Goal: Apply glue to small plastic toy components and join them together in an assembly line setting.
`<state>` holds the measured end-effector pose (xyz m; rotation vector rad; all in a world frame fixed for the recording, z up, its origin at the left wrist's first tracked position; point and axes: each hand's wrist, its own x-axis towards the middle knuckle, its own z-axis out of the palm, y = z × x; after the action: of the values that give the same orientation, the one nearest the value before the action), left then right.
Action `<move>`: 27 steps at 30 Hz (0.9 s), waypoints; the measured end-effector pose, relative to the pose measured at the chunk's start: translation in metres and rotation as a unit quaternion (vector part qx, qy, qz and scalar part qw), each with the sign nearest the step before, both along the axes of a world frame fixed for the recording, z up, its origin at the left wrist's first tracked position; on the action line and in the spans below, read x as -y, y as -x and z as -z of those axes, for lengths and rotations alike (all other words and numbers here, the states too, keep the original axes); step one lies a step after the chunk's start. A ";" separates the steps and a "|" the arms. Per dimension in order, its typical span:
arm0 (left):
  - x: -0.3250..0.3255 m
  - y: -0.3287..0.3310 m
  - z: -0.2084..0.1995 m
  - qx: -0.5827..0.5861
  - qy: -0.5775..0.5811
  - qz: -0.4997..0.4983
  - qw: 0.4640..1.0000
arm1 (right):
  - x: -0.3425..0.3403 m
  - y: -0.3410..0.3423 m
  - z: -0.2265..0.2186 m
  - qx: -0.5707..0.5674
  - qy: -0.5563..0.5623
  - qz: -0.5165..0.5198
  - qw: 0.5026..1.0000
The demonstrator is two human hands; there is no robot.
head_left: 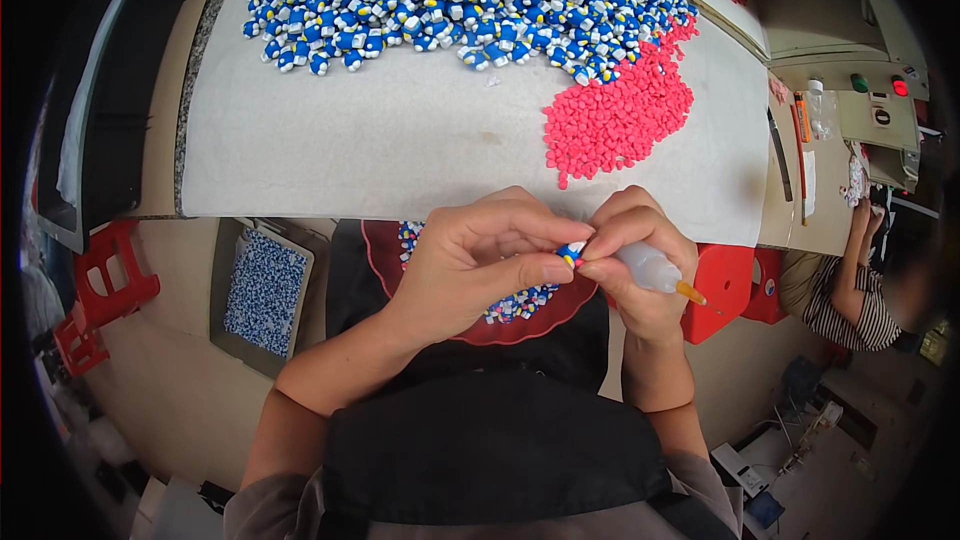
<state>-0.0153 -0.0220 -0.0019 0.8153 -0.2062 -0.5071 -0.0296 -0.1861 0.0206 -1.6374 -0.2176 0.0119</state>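
Between the thumb and fingertips of my left hand [455,265] is a small blue and white figure [571,251] with a touch of yellow. My right hand [640,250] meets it from the other side, thumb and index finger pinched at its edge. A bit of pink shows there, partly hidden by the fingertips. Tucked in the same right hand is a translucent squeeze bottle [650,268] with an orange tip pointing down and right. Below both hands, a red scalloped bowl [545,326] sits at my lap, holding several similar figures with pink on them.
Across the white-covered table [350,140] lie a large heap of blue and white figures [440,0] and a pile of small pink pieces [625,110]. A grey bin [222,285] of figures stands lower left. Red stools [715,290] flank me; another person [850,290] sits at right.
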 end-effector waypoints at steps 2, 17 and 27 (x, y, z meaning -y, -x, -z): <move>-0.002 0.001 -0.001 0.024 -0.026 -0.001 0.999 | 0.001 0.001 0.004 0.038 -0.005 -0.012 0.999; 0.003 0.011 0.000 -0.066 0.023 0.017 0.997 | -0.003 0.009 0.011 0.022 -0.057 0.022 0.998; 0.001 0.004 0.015 -0.338 0.288 0.110 0.889 | 0.005 0.016 0.008 0.048 -0.108 0.086 0.989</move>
<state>-0.0197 -0.0234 -0.0172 0.0023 0.1995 -0.8628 -0.0455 -0.1912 0.0126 -1.4364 -0.1451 -0.2150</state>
